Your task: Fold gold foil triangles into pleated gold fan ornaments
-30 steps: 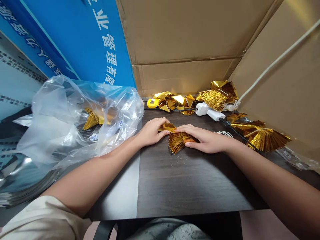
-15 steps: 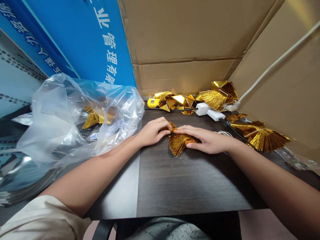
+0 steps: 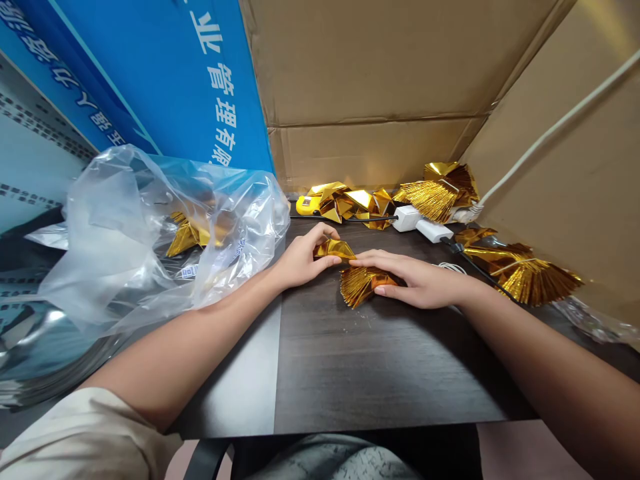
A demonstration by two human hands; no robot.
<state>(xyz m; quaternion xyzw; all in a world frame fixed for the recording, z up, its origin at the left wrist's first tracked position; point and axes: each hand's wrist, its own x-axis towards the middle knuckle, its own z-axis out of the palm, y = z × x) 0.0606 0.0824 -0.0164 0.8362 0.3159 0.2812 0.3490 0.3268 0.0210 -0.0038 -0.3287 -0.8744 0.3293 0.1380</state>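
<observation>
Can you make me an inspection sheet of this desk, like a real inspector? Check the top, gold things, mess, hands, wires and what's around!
Surface: dark tabletop, pale specks near the hands.
Things in hand: pleated gold bundle; folded gold piece. Whether they're joined: can't tell.
Clutter: clear plastic bag, yellow object, other gold foil.
Hands: left hand has thumb and fingers about the folded piece, grip unclear; right hand holds the bundle.
Cables: black cable by white blocks; white cable at right.
Surroundings: brown cardboard, blue printed panel.
</observation>
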